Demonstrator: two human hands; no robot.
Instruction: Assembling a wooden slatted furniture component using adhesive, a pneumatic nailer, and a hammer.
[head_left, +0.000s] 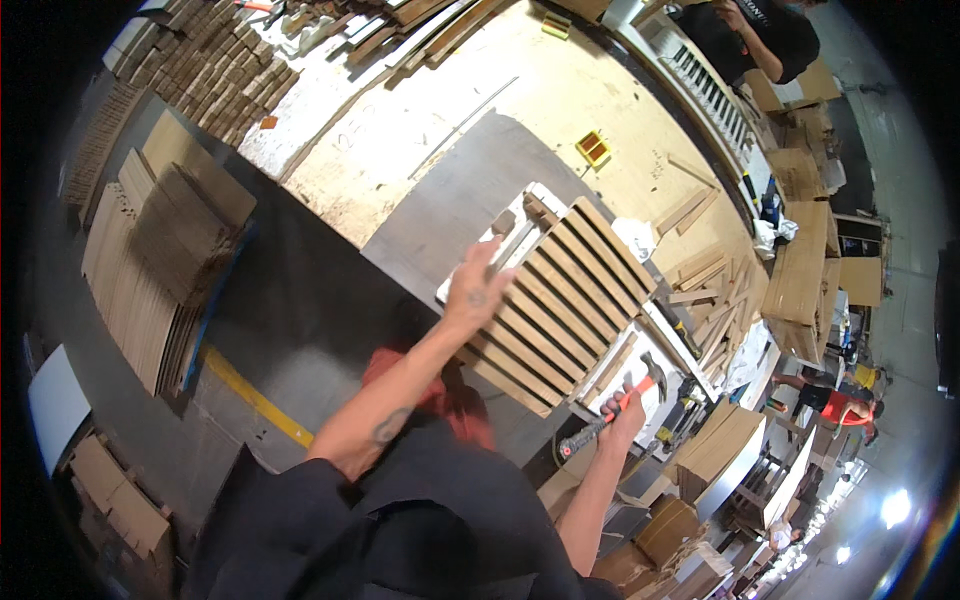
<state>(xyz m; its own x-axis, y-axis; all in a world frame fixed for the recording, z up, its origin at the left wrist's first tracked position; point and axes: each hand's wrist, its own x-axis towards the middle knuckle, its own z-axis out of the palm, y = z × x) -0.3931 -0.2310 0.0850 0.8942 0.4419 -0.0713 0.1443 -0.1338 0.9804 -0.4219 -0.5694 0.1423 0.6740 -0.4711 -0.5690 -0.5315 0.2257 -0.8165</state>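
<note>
A slatted wooden panel [570,290] of several parallel strips lies on a white frame on the workbench [440,130]. My left hand [478,288] rests on the panel's near left edge, fingers closed around a thin strip or nail at the slats. My right hand [626,408] grips the red and black handle of a claw hammer [612,408], its metal head raised just beyond the panel's lower right corner.
Loose wooden strips [712,290] lie right of the panel. Stacked flat cardboard [165,250] sits at left on the floor. Another person [760,35] stands at the far end by a white slatted rack [705,85]. Cardboard boxes [715,450] crowd the lower right.
</note>
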